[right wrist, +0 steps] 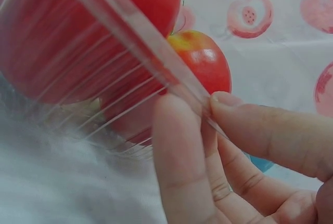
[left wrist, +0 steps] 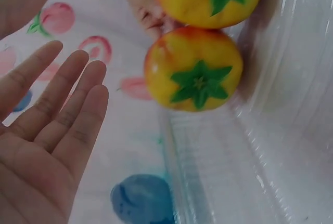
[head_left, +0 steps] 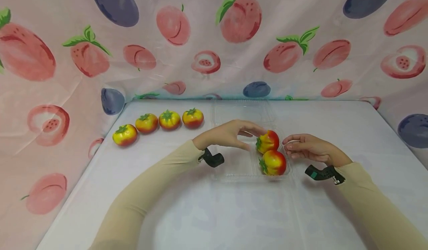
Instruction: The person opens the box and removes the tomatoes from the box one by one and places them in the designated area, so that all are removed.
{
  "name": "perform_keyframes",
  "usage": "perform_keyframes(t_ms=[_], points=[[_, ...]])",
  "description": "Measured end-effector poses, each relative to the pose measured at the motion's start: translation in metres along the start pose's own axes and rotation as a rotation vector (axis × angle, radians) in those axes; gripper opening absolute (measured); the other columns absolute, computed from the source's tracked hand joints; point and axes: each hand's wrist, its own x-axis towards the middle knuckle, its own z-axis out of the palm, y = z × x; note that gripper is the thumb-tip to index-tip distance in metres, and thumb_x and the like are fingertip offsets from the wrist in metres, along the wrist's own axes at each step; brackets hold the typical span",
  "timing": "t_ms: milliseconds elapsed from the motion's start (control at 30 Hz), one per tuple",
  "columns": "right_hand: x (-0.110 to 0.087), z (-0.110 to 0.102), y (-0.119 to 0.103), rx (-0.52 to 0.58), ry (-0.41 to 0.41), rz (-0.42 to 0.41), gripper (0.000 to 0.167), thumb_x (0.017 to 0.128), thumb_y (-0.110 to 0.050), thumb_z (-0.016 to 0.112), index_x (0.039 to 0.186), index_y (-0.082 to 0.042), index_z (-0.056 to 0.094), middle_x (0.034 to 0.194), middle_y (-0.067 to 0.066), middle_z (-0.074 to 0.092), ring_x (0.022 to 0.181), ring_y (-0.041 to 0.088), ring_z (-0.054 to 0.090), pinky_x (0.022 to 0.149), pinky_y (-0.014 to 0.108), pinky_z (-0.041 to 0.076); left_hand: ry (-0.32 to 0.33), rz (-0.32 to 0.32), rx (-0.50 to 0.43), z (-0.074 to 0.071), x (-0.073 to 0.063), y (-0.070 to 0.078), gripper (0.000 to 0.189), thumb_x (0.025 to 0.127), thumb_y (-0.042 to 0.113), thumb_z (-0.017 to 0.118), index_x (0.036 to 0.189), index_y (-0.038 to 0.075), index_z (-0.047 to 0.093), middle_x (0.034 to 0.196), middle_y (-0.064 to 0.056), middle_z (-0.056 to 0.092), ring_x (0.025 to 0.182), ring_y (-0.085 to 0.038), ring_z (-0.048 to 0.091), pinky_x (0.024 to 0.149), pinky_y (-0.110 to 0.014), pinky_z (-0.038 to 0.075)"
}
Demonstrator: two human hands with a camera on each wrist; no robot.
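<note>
Two red-and-yellow tomatoes with green star-shaped tops, a far one (head_left: pixel 271 141) and a near one (head_left: pixel 276 161), lie on their sides at the right end of a clear plastic clamshell box (head_left: pixel 230 164). My left hand (head_left: pixel 230 135) reaches over the box, fingers straight and spread. In the left wrist view a gap shows between that hand (left wrist: pixel 47 125) and the tomatoes. At the box's right side is my right hand (head_left: pixel 309 148). Its thumb and index finger pinch the box's rim (right wrist: pixel 130 31) in the right wrist view.
Several more tomatoes (head_left: pixel 169 120) stand in a row at the back left of the white table (head_left: pixel 200 216), tops up. The box's lid (head_left: pixel 240 110) lies folded back towards the rear. A fruit-print cloth (head_left: pixel 187 57) hangs behind the table.
</note>
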Motion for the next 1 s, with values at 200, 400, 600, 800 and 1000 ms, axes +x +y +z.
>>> perform_keyframes(t_ms=[200,400,600,800,1000], points=[[0.001,-0.001,0.000,-0.010,-0.005,-0.005,0.021,0.098,-0.003,0.043,0.104,-0.014,0.060,0.091,-0.002,0.070,0.083,0.009,0.066,0.078,0.021,0.056,-0.089,0.008,0.043,0.008,0.012,0.000,0.053,0.083,0.007,0.069,0.132,-0.002,0.050,0.136,-0.015,0.053,0.125,-0.024,0.052,0.105,-0.022,0.042],[0.001,0.000,0.000,-0.020,0.000,-0.006,0.020,0.098,-0.004,0.044,0.104,-0.014,0.060,0.091,-0.002,0.070,0.084,0.010,0.066,0.078,0.021,0.056,-0.129,0.001,0.058,0.016,0.024,0.003,0.048,0.082,0.001,0.069,0.128,-0.003,0.054,0.132,-0.015,0.055,0.123,-0.026,0.053,0.106,-0.028,0.042],[0.001,0.000,-0.001,-0.011,-0.033,-0.025,0.020,0.098,-0.003,0.043,0.105,-0.013,0.059,0.092,-0.001,0.070,0.085,0.010,0.067,0.079,0.021,0.056,-0.150,0.003,0.102,0.024,0.036,0.003,0.044,0.081,0.002,0.070,0.124,0.002,0.059,0.127,-0.010,0.058,0.123,-0.021,0.053,0.105,-0.025,0.043],[0.000,0.000,-0.001,0.013,-0.072,-0.042,0.022,0.098,-0.002,0.041,0.106,-0.012,0.059,0.094,-0.001,0.071,0.087,0.010,0.067,0.080,0.021,0.056,-0.175,0.000,0.162,0.028,0.044,0.000,0.040,0.081,0.004,0.071,0.120,0.006,0.063,0.124,-0.006,0.061,0.122,-0.015,0.052,0.104,-0.017,0.041],[0.001,-0.001,-0.001,0.008,-0.081,-0.045,0.023,0.099,-0.001,0.040,0.106,-0.012,0.059,0.096,-0.002,0.071,0.088,0.009,0.067,0.080,0.020,0.055,-0.231,-0.010,0.157,0.032,0.049,-0.003,0.039,0.081,0.000,0.069,0.119,0.006,0.063,0.124,-0.005,0.062,0.121,-0.012,0.050,0.101,-0.010,0.038]])
